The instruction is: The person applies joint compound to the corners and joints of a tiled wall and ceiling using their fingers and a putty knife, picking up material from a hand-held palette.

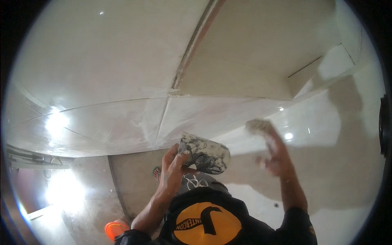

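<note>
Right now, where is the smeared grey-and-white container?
In the head view, the container is just below the middle, held in the left hand, left of the blurred right hand and above the dark shirt.

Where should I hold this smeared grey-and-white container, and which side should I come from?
I'd take the smeared container by its left end, coming from your left. The left grip holds it there, thumb against the container, and the rounded end points right, free of the fingers. Whether its surface is slippery, I can't tell.
</note>
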The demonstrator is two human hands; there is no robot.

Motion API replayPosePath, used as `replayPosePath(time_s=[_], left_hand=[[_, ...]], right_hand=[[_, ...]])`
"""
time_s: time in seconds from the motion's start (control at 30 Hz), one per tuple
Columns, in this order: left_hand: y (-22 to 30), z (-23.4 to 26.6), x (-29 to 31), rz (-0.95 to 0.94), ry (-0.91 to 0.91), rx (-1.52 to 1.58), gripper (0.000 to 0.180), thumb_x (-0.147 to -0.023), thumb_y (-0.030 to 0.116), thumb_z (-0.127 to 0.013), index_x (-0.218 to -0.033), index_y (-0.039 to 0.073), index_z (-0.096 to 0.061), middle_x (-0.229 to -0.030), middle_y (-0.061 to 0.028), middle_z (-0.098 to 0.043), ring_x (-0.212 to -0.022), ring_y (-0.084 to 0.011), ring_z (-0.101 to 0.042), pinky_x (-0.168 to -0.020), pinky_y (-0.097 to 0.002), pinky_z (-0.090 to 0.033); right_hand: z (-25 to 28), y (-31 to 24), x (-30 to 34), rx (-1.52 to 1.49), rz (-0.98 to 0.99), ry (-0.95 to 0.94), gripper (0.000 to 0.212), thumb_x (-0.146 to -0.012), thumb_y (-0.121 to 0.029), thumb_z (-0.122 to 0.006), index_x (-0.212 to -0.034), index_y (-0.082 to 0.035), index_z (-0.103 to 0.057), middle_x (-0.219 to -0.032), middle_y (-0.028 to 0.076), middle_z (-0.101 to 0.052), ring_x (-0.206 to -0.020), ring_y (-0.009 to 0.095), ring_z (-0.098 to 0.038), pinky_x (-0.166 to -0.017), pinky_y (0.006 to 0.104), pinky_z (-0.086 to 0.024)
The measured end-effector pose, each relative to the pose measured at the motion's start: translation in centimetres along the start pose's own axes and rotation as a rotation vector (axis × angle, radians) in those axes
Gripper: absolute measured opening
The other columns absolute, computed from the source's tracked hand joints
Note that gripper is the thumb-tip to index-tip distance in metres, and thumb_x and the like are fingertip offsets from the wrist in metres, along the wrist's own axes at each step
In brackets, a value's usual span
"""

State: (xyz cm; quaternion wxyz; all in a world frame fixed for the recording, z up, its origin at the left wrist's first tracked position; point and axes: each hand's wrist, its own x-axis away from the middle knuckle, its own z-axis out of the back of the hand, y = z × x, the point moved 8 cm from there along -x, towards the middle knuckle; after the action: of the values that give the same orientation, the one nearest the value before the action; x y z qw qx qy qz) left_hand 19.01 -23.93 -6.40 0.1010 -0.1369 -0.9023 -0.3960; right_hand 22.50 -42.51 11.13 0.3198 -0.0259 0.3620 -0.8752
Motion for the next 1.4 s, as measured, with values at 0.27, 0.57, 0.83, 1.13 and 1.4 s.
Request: replayPosePath(time_s=[0.27, 0.57, 0.83, 1.13, 1.4], left_hand=[[0.9, -2.0, 0.3, 0.118, 0.096, 0.116, 0.038, -0.085, 0.014, -0.048, -0.117, -0.007, -0.049, -0.097, -0.0159, -0.061, -0.083, -0.0236, -0.065, -0.056, -0.0293, -0.058], [-2.2, -1.4, -0.1, 0.359, -0.043, 0.388, 0.031, -0.089, 0.018, -0.047, -0.109, -0.005, -0.049, -0.099, -0.0159, -0.061, -0.082, -0.024, -0.065, -0.061, -0.0321, -0.057], [-5.4, -1.8, -2.2, 0.44, 0.004, 0.712, 0.03, -0.09, 0.025, -0.048, -0.11, 0.003, -0.053, -0.102, -0.0133, -0.062, -0.089, -0.0258, -0.062, -0.078, -0.0395, -0.051], [-7.8, 7.6, -4.3, 0.303, 0.397, 0.325, 0.026, -0.085, 0.032, -0.053, -0.098, 0.01, -0.058, -0.089, -0.0048, -0.066, -0.069, -0.0143, -0.065, -0.047, -0.025, -0.053], [-7.0, 7.2, -3.6, 0.301, 0.207, 0.206, 0.032, -0.088, 0.031, -0.05, -0.106, 0.005, -0.057, -0.098, -0.0103, -0.065, -0.079, -0.0207, -0.065, -0.058, -0.0298, -0.055]], right_hand=[[-3.2, 1.0, 0.3, 0.018, 0.064, -0.157, 0.066, -0.055, -0.04, -0.085, -0.113, -0.017, -0.064, -0.138, 0.02, -0.034, -0.129, 0.038, -0.031, -0.103, 0.0498, -0.028], [-5.0, 2.8, -0.4, -0.218, 0.056, -0.12, 0.039, -0.064, -0.029, -0.081, -0.093, -0.008, -0.068, -0.138, 0.02, -0.035, -0.13, 0.038, -0.03, -0.106, 0.0477, -0.025], [-1.3, 2.7, 0.2, -0.334, -0.052, 0.011, 0.044, -0.068, -0.016, -0.079, -0.105, -0.008, -0.058, -0.139, 0.019, -0.034, -0.133, 0.034, -0.026, -0.107, 0.0439, -0.023], [18.8, 8.8, -4.6, 0.071, -0.306, 0.722, 0.064, -0.076, -0.002, -0.062, -0.132, -0.002, -0.03, -0.11, 0.021, -0.055, -0.093, 0.033, -0.06, -0.078, 0.0376, -0.049], [21.7, 10.3, -10.2, 0.807, -0.692, 0.737, 0.069, -0.075, -0.013, -0.058, -0.134, 0.005, -0.026, -0.087, 0.028, -0.061, -0.083, 0.044, -0.061, -0.074, 0.049, -0.05]])
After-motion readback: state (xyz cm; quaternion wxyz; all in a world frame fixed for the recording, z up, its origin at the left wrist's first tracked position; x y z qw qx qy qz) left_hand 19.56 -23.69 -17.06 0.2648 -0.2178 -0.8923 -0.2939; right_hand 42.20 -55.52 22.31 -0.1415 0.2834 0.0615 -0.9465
